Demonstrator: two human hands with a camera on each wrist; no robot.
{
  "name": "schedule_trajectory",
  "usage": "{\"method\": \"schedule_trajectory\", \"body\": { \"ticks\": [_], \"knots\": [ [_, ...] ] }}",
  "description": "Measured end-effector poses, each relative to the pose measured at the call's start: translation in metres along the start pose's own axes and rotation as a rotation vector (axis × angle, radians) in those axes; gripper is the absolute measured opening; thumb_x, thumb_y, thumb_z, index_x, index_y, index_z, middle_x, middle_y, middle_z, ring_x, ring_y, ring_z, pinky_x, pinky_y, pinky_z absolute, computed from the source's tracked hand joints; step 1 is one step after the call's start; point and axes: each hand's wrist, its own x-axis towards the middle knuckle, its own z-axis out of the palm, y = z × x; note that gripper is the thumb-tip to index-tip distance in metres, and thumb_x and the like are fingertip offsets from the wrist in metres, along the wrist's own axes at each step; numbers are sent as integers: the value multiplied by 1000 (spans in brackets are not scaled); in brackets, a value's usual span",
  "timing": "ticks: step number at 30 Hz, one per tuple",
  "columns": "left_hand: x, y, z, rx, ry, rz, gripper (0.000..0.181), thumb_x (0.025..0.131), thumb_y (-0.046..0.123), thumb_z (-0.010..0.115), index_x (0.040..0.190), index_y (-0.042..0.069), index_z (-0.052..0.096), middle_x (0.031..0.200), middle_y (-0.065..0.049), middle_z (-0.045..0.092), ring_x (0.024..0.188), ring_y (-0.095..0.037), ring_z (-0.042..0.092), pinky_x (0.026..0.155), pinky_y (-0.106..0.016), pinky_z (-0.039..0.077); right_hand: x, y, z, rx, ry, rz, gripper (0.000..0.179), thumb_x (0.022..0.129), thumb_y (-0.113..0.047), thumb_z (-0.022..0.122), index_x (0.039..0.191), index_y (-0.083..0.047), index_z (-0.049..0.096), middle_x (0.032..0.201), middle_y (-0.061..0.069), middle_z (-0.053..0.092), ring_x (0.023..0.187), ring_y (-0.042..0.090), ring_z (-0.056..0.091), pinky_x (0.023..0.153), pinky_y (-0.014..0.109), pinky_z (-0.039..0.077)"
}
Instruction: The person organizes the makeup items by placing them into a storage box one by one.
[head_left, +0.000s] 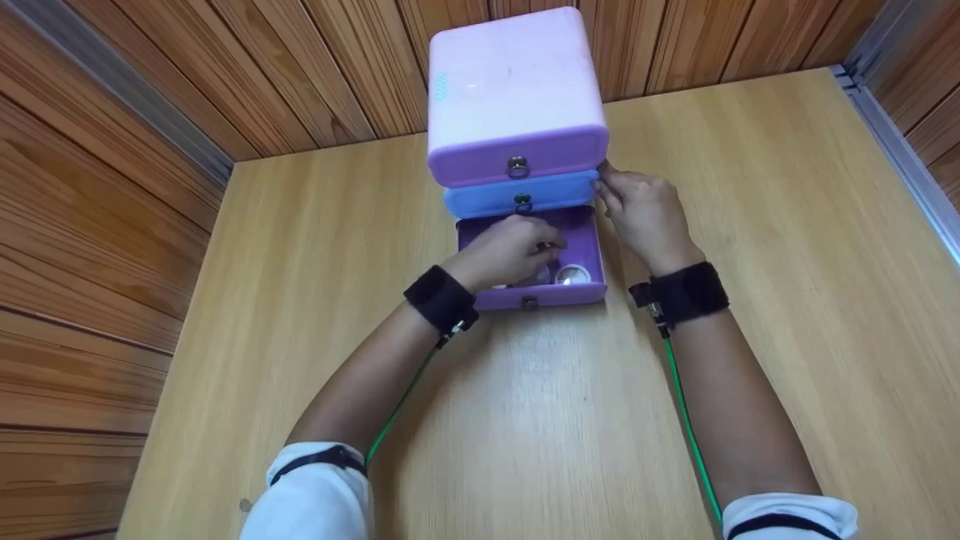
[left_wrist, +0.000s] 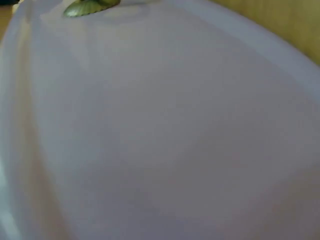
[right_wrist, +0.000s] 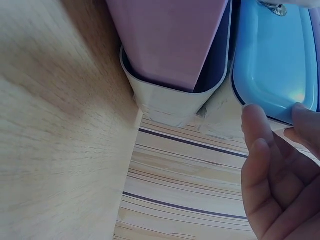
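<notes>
A small three-tier drawer cabinet [head_left: 517, 90] stands against the back wall, its top and bottom drawers purple and its middle drawer [head_left: 480, 201] blue. Pulled out toward me is the bottom drawer [head_left: 555, 295]. My left hand [head_left: 499, 255] reaches down into it with bent fingers; whether they hold anything is hidden. Beside those fingers lie a round, white-rimmed thing [head_left: 573, 274] and a clear thing [head_left: 537, 277]. The left wrist view is filled by the drawer's pale purple front [left_wrist: 160, 120]. My right hand [head_left: 646, 214] grips the cabinet's right edge at the blue drawer, thumb and fingers at its corner [right_wrist: 280, 112].
The cabinet stands on a wooden table [head_left: 525, 420]. Behind and to the left rise wood-plank walls [head_left: 360, 67], with metal strips [head_left: 900, 157] along the corners. A green cable [head_left: 686, 420] runs from each wrist band along the forearm. Small ring pulls [head_left: 517, 166] hang on the drawer fronts.
</notes>
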Motion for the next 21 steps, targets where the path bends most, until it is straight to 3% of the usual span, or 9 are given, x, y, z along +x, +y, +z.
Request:
{"method": "schedule_trajectory", "body": {
  "ticks": [5, 8, 15, 18, 21],
  "knots": [
    [-17, -3, -8, 3, 123, -5, 18, 95, 13, 63, 109, 6, 73, 101, -2, 71, 92, -11, 64, 85, -19, 46, 1, 7, -5, 10, -14, 29, 31, 99, -18, 59, 127, -6, 65, 84, 16, 71, 56, 25, 64, 55, 41, 54],
    [-35, -7, -7, -23, 222, -14, 17, 96, 12, 62, 107, 3, 72, 99, -4, 71, 89, -12, 64, 82, -19, 48, -1, 8, -7, 11, -23, 50, 30, 99, -16, 59, 127, -8, 65, 87, 16, 72, 55, 25, 64, 56, 42, 54],
    [-85, -20, 1, -74, 437, -139, 17, 96, 9, 62, 106, 2, 72, 96, -5, 69, 86, -12, 62, 77, -21, 50, 2, 5, -10, 17, -53, 90, 29, 99, -17, 60, 126, -8, 66, 92, 15, 72, 57, 24, 65, 56, 41, 54],
    [-102, -26, 6, -42, 485, -185, 18, 96, 12, 61, 108, 2, 71, 97, -5, 69, 84, -12, 62, 75, -21, 50, 4, 4, -10, 8, -61, 100, 29, 99, -18, 59, 125, -9, 67, 94, 15, 72, 57, 23, 64, 55, 38, 53],
    [-116, -31, 12, -29, 496, -242, 21, 98, 17, 61, 111, 4, 71, 98, -4, 69, 82, -10, 62, 74, -21, 50, 2, 5, -12, 14, -86, 123, 30, 100, -20, 57, 127, -10, 65, 99, 14, 72, 58, 22, 65, 56, 37, 53]
  ]
}}
